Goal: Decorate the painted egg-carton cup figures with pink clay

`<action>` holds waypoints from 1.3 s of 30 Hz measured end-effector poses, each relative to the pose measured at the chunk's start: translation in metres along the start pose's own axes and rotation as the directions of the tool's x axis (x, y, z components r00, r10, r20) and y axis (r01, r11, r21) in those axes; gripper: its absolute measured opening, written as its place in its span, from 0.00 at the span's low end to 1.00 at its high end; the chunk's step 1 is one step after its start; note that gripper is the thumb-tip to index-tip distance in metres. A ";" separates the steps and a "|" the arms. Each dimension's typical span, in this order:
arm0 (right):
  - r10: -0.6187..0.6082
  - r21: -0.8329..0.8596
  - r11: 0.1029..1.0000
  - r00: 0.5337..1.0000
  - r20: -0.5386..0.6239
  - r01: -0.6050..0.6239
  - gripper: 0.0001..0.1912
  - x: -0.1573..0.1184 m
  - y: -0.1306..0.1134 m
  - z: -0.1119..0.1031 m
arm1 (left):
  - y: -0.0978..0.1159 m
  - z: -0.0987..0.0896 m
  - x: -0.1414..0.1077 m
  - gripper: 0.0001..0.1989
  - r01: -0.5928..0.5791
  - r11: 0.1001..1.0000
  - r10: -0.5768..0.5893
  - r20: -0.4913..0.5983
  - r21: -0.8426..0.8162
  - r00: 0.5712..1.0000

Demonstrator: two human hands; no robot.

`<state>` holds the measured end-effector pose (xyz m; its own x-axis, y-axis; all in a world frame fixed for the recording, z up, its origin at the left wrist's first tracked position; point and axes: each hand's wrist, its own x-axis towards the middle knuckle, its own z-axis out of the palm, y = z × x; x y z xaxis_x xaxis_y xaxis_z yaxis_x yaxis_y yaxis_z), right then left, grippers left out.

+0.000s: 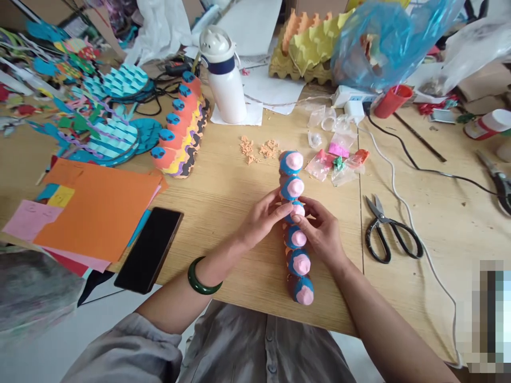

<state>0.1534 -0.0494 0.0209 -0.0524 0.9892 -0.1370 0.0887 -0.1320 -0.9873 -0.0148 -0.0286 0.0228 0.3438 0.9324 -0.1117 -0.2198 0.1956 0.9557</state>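
A long strip of egg-carton cups (299, 263) stands on the table in front of me. Its cups are blue, each capped with a lump of pink clay that looks soft. My left hand (261, 217) grips it from the left around a middle cup, thumb laid over the top. From the right, my right hand (322, 230) closes on the same cup, with its thumb pressed on the pink clay (297, 211). Some fingers of both hands are hidden behind the strip. Small bags of coloured clay (338, 159) lie just beyond it, beside orange crumbs (268, 148).
Black-handled scissors (382, 218) lie to the right, near a white cable (395, 181). On the left are a phone (149, 250), orange paper (99, 207) and a painted egg-carton piece (183, 133). A white bottle (225, 85) and egg trays (315, 45) stand at the back.
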 end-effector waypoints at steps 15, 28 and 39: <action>-0.101 -0.052 0.994 0.993 -0.054 0.098 0.26 0.002 0.007 -0.003 | 0.004 -0.006 0.004 0.24 -0.001 0.991 -0.013 -0.101 -0.133 0.995; -0.096 -0.024 0.995 0.995 0.022 0.096 0.29 0.000 0.005 -0.002 | -0.002 -0.006 -0.002 0.37 -0.070 0.996 0.075 -0.104 0.050 0.992; 0.119 0.179 0.973 0.984 0.133 -0.142 0.21 0.001 0.005 -0.005 | 0.002 -0.008 0.003 0.20 -0.013 0.947 -0.036 -0.146 -0.320 0.989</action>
<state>0.1590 -0.0484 0.0160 -0.1733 0.9490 -0.2633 -0.0846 -0.2807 -0.9561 -0.0214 -0.0230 0.0227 0.2142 0.9592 -0.1845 -0.5049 0.2704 0.8197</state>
